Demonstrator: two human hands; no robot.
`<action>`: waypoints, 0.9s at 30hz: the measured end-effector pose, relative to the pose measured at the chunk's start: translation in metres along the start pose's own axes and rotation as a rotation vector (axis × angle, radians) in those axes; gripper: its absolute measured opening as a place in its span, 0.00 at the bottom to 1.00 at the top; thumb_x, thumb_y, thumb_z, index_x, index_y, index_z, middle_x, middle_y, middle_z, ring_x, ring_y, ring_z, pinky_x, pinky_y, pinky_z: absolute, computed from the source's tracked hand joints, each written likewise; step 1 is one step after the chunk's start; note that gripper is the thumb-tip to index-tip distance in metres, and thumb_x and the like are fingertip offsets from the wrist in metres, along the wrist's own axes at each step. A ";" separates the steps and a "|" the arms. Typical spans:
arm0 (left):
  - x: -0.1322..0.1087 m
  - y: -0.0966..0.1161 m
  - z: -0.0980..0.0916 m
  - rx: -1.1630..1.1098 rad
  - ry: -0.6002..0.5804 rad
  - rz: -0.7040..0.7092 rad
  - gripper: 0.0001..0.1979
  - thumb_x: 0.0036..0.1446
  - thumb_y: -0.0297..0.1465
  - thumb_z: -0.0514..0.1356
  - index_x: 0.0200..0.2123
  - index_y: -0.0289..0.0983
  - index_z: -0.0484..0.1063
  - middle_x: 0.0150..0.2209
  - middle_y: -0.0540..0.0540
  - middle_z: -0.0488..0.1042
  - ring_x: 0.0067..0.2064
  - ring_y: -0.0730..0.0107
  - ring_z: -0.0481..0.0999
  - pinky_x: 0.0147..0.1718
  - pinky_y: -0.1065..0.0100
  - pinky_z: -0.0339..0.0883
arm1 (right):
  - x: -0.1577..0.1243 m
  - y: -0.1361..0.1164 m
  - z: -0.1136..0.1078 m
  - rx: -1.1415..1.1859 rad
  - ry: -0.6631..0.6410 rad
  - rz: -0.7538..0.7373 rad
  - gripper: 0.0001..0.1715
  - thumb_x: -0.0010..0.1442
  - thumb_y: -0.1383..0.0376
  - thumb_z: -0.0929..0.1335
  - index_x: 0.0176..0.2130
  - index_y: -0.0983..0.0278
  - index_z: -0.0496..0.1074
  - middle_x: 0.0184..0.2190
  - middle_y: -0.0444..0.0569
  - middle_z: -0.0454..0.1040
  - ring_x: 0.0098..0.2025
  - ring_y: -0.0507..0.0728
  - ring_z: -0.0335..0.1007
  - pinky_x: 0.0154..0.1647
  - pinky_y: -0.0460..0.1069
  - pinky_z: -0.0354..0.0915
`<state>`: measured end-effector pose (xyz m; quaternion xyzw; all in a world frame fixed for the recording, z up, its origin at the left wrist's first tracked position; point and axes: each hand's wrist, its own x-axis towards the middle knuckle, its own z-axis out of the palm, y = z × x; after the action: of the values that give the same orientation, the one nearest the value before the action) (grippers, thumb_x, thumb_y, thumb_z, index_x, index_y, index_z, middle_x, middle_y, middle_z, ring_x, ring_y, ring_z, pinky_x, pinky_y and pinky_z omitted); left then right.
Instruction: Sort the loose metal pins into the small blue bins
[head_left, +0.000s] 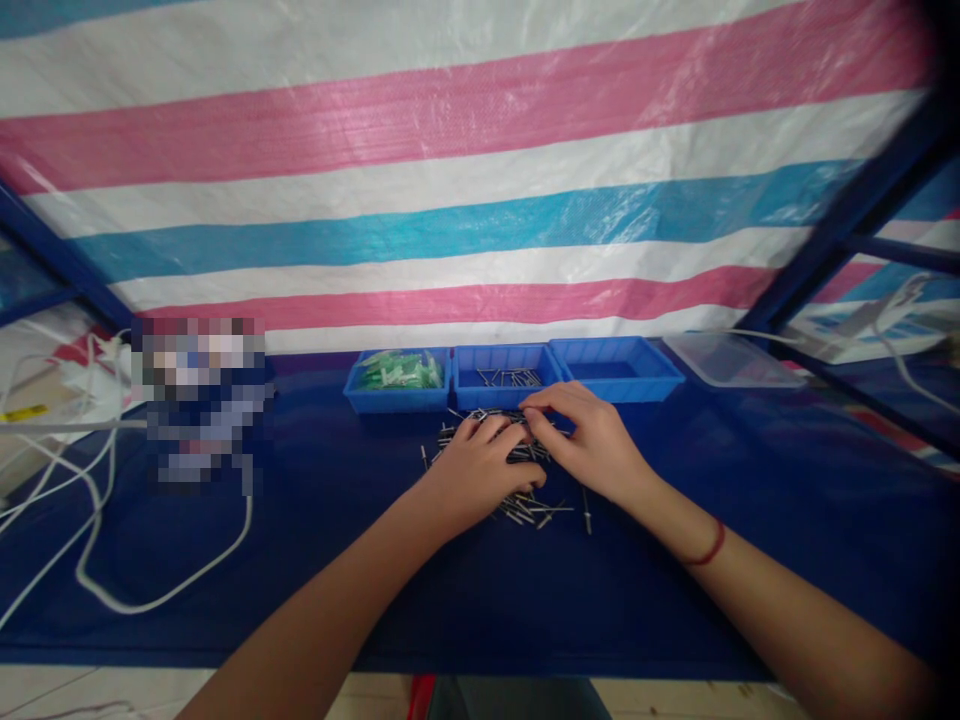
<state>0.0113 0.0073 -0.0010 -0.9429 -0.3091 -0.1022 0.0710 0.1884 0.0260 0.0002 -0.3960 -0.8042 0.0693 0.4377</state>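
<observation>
a loose pile of metal pins is spread on the blue table, just before three blue trays. the left hand and right hand are laid side by side on the pile, fingers bent down and touching; whether a pin is pinched cannot be told. green parts are held in the left tray and a few pins in the middle tray. bare blue floor is seen in the right tray
</observation>
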 end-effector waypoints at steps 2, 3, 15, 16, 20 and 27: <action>-0.001 -0.001 -0.001 -0.018 0.001 -0.004 0.07 0.60 0.34 0.56 0.40 0.48 0.73 0.49 0.47 0.65 0.54 0.58 0.59 0.46 0.58 0.54 | 0.000 -0.001 0.000 0.003 0.005 0.001 0.07 0.59 0.68 0.64 0.33 0.63 0.72 0.32 0.48 0.75 0.36 0.57 0.69 0.40 0.53 0.63; -0.002 -0.001 -0.002 -0.023 -0.003 -0.004 0.07 0.60 0.34 0.56 0.40 0.48 0.73 0.49 0.47 0.65 0.54 0.58 0.59 0.46 0.58 0.54 | 0.000 -0.001 -0.001 0.008 0.006 0.004 0.07 0.59 0.68 0.64 0.32 0.62 0.72 0.32 0.48 0.75 0.36 0.57 0.69 0.40 0.53 0.64; -0.001 0.001 -0.004 0.024 -0.016 -0.012 0.04 0.59 0.34 0.58 0.35 0.42 0.71 0.46 0.47 0.66 0.52 0.59 0.61 0.44 0.59 0.56 | 0.000 0.000 0.000 0.016 -0.014 0.003 0.08 0.59 0.68 0.64 0.32 0.62 0.72 0.31 0.48 0.76 0.36 0.57 0.70 0.41 0.53 0.64; -0.001 0.002 -0.003 0.038 -0.017 -0.019 0.05 0.60 0.34 0.57 0.36 0.42 0.71 0.46 0.46 0.66 0.51 0.59 0.61 0.44 0.59 0.56 | 0.000 0.000 0.001 0.017 -0.018 0.004 0.08 0.59 0.68 0.64 0.32 0.62 0.72 0.31 0.48 0.76 0.36 0.57 0.70 0.41 0.53 0.64; -0.003 0.005 -0.003 0.086 -0.028 -0.066 0.06 0.62 0.34 0.54 0.38 0.40 0.69 0.46 0.44 0.66 0.50 0.60 0.63 0.42 0.60 0.57 | -0.001 -0.001 0.002 0.021 -0.029 0.013 0.08 0.59 0.68 0.64 0.31 0.62 0.72 0.31 0.48 0.75 0.36 0.56 0.70 0.40 0.53 0.64; -0.005 0.007 -0.002 0.108 -0.029 -0.085 0.08 0.63 0.33 0.51 0.40 0.39 0.68 0.45 0.43 0.67 0.48 0.59 0.64 0.42 0.59 0.58 | -0.001 0.000 0.003 0.024 -0.038 0.021 0.08 0.60 0.68 0.64 0.33 0.62 0.73 0.31 0.48 0.75 0.36 0.57 0.70 0.40 0.53 0.64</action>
<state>0.0112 -0.0010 -0.0011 -0.9250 -0.3551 -0.0745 0.1130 0.1865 0.0262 -0.0020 -0.3975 -0.8074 0.0910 0.4265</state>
